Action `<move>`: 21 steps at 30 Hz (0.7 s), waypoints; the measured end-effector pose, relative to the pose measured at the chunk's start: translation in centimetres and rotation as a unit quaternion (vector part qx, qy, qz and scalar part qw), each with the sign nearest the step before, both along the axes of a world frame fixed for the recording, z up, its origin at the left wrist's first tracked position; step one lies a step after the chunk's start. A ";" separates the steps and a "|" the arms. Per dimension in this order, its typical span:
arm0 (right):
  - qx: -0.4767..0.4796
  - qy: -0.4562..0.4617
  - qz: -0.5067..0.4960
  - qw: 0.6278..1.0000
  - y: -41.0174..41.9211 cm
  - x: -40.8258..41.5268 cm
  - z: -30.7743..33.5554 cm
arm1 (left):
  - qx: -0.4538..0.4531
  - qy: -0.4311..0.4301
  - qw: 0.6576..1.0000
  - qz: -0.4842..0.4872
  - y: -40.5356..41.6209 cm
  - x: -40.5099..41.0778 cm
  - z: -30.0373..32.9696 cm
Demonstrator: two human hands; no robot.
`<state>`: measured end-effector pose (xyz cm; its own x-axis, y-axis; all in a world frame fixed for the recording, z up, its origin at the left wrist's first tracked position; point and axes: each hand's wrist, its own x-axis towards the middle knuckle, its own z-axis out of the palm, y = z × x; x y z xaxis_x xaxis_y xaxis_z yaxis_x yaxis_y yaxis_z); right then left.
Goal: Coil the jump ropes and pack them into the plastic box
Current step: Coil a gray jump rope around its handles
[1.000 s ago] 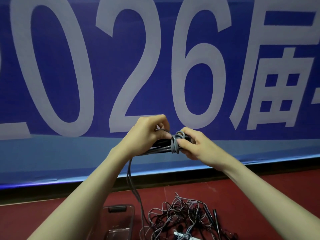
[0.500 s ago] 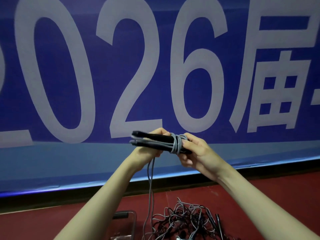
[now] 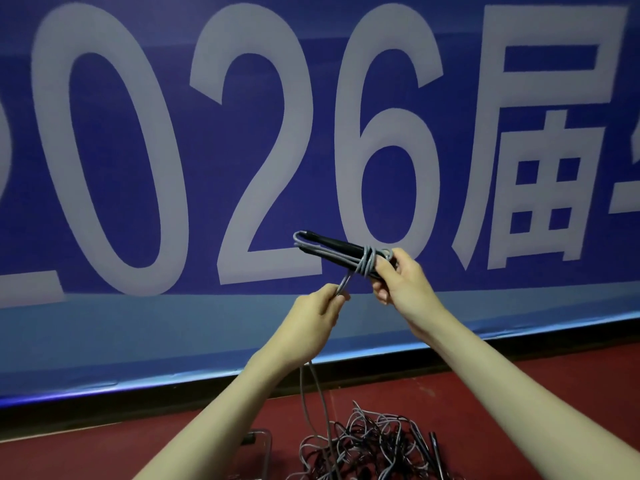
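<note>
The right hand's fingers are curled round one end of a jump rope bundle: black handles lying side by side with grey cord wound several turns about them, the free end pointing up and to the left. The left hand's fingers pinch the loose grey cord just below those turns; from under the wrist the cord hangs down to the red floor. There a tangled pile of ropes lies, grey and black, with a black handle at its right edge. Left of the pile only a corner of the clear plastic box shows, so its contents cannot be told. Half a second ago the left hand gripped the bundle's left end; it has since dropped below it and taken hold of the cord, leaving the handle tips bare, while the bundle has tilted.
</note>
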<state>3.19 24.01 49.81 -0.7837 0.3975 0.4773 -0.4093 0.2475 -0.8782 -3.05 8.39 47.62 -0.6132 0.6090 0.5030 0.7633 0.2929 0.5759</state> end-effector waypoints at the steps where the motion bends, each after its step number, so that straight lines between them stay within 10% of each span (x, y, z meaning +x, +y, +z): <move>1: 0.000 -0.003 -0.009 1.000 -0.1 -0.1 0.0 | -0.017 0.017 1.000 0.010 -0.1 0.1 0.2; 13: 0.201 -0.045 -0.125 0.971 -0.5 -0.1 -0.1 | -0.114 0.134 0.982 0.067 -2.3 1.5 1.7; 21: 0.209 -0.012 -0.160 0.965 -1.6 1.4 0.7 | 0.065 0.033 0.996 0.042 -3.2 2.6 1.4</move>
<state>4.61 22.44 50.54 -0.6661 0.3974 0.6312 -0.2333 0.6929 -0.6823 -0.46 5.21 49.03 -0.6230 0.4837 0.6148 0.7761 0.2836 0.5633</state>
